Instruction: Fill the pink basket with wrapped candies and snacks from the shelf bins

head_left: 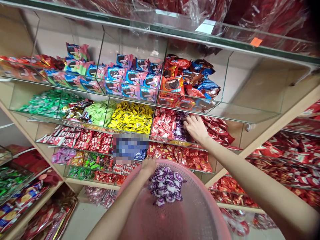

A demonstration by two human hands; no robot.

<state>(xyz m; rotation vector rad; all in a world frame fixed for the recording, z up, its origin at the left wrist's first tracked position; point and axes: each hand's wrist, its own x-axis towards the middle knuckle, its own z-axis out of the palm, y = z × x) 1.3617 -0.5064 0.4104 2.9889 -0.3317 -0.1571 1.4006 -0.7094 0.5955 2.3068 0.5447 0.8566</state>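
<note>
While left hand (148,165) clamps pink basket (197,213) rim, half-curled right hand (196,128), catch unseen, rakes light, slippery purple candies (179,130), likely best scooped

Bright, even light fills the shelves, with soft shadows under each tier. White glare streaks the top glass shelf (207,26), and the wrappers (132,116) glint. Straight lines bow toward the edges, and the top right corner goes dark. A pixelated patch (130,146) sits mid-frame. The near basket (200,213) looks soft.

right hand (196,128) among purple candies (179,132)
</note>
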